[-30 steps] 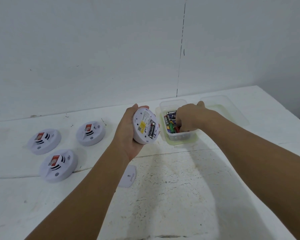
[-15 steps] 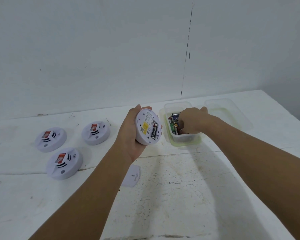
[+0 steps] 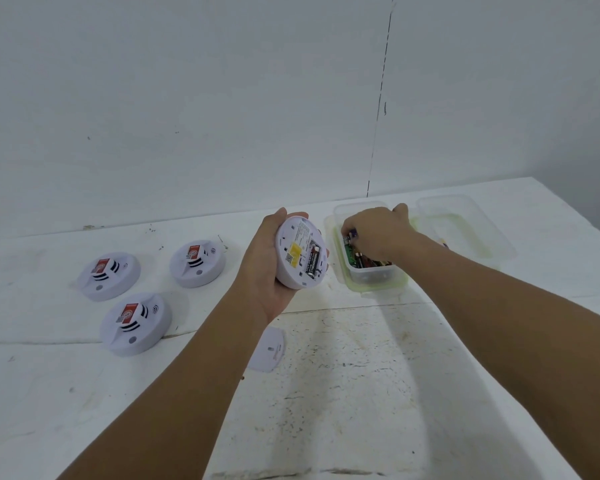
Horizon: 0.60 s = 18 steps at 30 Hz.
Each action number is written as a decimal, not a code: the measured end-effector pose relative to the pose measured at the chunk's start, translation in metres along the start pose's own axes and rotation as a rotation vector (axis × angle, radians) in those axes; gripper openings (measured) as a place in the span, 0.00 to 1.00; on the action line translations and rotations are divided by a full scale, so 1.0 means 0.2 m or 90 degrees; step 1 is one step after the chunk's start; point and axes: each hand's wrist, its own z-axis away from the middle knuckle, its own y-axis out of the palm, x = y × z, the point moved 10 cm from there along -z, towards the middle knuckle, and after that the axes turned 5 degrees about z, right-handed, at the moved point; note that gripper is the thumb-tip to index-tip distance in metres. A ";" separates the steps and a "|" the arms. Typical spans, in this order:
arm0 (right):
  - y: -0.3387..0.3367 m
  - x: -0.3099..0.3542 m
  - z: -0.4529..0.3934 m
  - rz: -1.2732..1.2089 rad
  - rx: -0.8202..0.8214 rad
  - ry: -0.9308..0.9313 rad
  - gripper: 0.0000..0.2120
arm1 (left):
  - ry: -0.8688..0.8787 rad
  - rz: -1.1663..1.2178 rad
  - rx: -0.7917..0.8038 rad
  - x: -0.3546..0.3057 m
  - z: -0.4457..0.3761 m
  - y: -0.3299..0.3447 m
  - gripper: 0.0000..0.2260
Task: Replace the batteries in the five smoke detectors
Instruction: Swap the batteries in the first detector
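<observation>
**Four smoke detectors in view, one in hand with its back open**

Item 1. Held detector (image 3: 300, 252): raised above the middle of the table (image 3: 361, 393), cupped in the left hand (image 3: 267, 268) with fingers and thumb wrapped round its rim, back facing the camera. One battery (image 3: 313, 260) sits in the open bay; the slot beside it looks empty. Judged light, rigid, smooth plastic, likely a little slippery; best held by the rim as now, leaving the bay free.

Item 2. Battery box (image 3: 368, 275): clear plastic, near the table's far edge, just right of the held detector. The right hand (image 3: 378, 233) reaches into it, fingers curled among loose batteries (image 3: 355, 259); whether they have pinched one cannot be told. Batteries are judged small, hard and apt to roll.

Item 3. Box lid (image 3: 465, 230): lies flat toward the far right corner, just beside the box.

Item 4. Back cover (image 3: 269, 349): flat on the table, partly hidden under the left forearm.

Item 5. Three detectors, face up, toward the left edge: far left (image 3: 109, 276), far middle (image 3: 197, 263), nearer (image 3: 136, 323), each apart from the others.

Room: the near half of the table offers open space for setting down; the right edge runs close to the lid.
</observation>
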 end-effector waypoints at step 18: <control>-0.02 0.01 -0.03 -0.022 0.025 -0.031 0.19 | -0.008 0.002 -0.023 0.01 0.01 -0.02 0.16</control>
